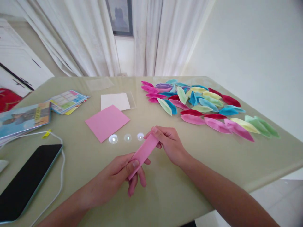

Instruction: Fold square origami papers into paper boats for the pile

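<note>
A pink strip of folded paper (144, 152) is held slantwise above the table between both of my hands. My left hand (125, 170) pinches its lower end, thumb on top and fingers beneath. At the upper end, my right hand (167, 140) grips it between thumb and fingers. Beyond the hands lies a flat pink paper sheet (107, 123), partly over a white sheet (115, 101) in a clear sleeve. Many folded paper boats or petal-like pieces, in pink, red, blue, green, yellow and purple, spread over the right side, such as a pink piece (216, 125).
A black-screened phone (28, 181) lies at the left, with a white cable (62, 167) curving beside it. Behind them are a booklet (26, 118) and printed cards (69, 101). A clear plastic sleeve (99, 84) rests near the far edge of the table (189, 189).
</note>
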`<action>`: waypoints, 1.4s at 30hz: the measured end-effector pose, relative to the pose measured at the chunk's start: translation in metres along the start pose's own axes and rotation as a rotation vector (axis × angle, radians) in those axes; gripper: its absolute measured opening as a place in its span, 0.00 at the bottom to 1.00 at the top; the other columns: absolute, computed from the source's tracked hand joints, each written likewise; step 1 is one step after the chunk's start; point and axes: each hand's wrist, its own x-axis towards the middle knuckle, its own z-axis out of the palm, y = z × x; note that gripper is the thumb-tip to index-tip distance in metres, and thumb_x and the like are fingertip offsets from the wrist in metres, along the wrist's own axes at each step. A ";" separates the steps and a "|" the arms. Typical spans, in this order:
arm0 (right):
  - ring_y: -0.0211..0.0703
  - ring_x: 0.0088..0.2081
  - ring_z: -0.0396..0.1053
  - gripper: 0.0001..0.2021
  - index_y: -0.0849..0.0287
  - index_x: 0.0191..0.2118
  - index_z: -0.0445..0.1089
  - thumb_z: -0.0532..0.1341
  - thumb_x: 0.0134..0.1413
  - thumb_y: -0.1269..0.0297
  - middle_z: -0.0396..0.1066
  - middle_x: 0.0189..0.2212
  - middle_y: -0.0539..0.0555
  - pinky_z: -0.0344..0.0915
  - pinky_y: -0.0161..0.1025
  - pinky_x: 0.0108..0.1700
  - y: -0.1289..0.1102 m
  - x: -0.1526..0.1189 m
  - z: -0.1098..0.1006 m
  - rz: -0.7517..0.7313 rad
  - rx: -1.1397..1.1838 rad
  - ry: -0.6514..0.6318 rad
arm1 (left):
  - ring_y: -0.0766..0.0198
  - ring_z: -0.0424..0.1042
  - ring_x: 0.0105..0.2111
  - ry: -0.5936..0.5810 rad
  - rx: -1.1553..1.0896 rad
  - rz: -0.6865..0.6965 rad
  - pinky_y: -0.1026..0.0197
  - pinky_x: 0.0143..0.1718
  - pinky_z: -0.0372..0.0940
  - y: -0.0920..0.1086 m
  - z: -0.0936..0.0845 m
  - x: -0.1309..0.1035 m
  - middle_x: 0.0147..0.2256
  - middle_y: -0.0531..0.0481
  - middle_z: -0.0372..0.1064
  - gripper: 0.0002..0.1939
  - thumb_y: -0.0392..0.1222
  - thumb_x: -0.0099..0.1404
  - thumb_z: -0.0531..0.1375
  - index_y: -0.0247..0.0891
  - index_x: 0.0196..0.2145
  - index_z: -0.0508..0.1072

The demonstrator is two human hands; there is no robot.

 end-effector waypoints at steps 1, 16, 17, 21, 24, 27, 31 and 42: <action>0.34 0.22 0.57 0.23 0.61 0.36 0.84 0.61 0.71 0.47 0.62 0.19 0.47 0.53 0.34 0.25 0.002 0.002 -0.001 0.009 0.008 0.031 | 0.68 0.70 0.24 0.005 -0.010 0.000 0.64 0.28 0.65 0.000 -0.002 0.001 0.35 0.48 0.79 0.23 0.59 0.79 0.52 0.39 0.55 0.75; 0.34 0.24 0.68 0.21 0.62 0.31 0.80 0.71 0.59 0.45 0.74 0.23 0.52 0.64 0.31 0.26 0.007 0.020 -0.019 0.121 0.334 0.001 | 0.53 0.81 0.44 0.427 -0.340 0.035 0.51 0.47 0.76 -0.006 -0.012 0.010 0.53 0.38 0.80 0.30 0.64 0.73 0.59 0.40 0.60 0.75; 0.35 0.25 0.69 0.20 0.62 0.32 0.80 0.71 0.60 0.47 0.74 0.25 0.52 0.65 0.32 0.28 0.007 0.017 -0.016 0.125 0.332 -0.043 | 0.54 0.81 0.43 0.398 -0.304 0.018 0.51 0.48 0.76 -0.005 -0.012 0.009 0.52 0.39 0.80 0.30 0.64 0.73 0.61 0.41 0.61 0.75; 0.36 0.30 0.71 0.13 0.60 0.37 0.82 0.70 0.62 0.54 0.75 0.29 0.52 0.66 0.34 0.33 0.008 0.013 -0.014 0.121 0.308 -0.103 | 0.59 0.79 0.37 0.325 -0.094 -0.007 0.58 0.43 0.74 -0.002 -0.010 0.007 0.47 0.44 0.82 0.27 0.61 0.70 0.66 0.43 0.59 0.77; 0.38 0.33 0.70 0.11 0.58 0.45 0.81 0.70 0.60 0.58 0.75 0.33 0.52 0.67 0.35 0.37 0.007 0.014 -0.016 0.122 0.283 -0.125 | 0.58 0.79 0.39 0.366 -0.005 0.000 0.58 0.43 0.73 -0.003 -0.010 0.008 0.46 0.46 0.81 0.26 0.62 0.71 0.64 0.45 0.59 0.78; 0.40 0.35 0.69 0.14 0.56 0.50 0.80 0.69 0.58 0.63 0.74 0.35 0.51 0.67 0.37 0.40 0.007 0.015 -0.017 0.105 0.245 -0.113 | 0.54 0.79 0.41 0.450 0.054 0.009 0.55 0.43 0.73 -0.007 -0.011 0.008 0.48 0.45 0.80 0.26 0.63 0.73 0.60 0.46 0.59 0.78; 0.43 0.42 0.70 0.23 0.53 0.55 0.76 0.66 0.52 0.70 0.73 0.42 0.51 0.67 0.38 0.44 0.010 0.015 -0.017 0.087 0.244 -0.098 | 0.52 0.76 0.44 0.598 0.269 0.094 0.57 0.42 0.71 -0.010 -0.015 0.008 0.48 0.45 0.79 0.25 0.63 0.74 0.58 0.45 0.56 0.79; 0.49 0.52 0.71 0.24 0.53 0.57 0.64 0.71 0.59 0.66 0.67 0.59 0.59 0.72 0.47 0.53 0.020 0.012 -0.014 -0.300 -0.491 0.052 | 0.53 0.75 0.48 0.569 0.325 0.189 0.58 0.44 0.71 -0.004 -0.017 0.008 0.56 0.46 0.75 0.21 0.54 0.72 0.64 0.45 0.57 0.76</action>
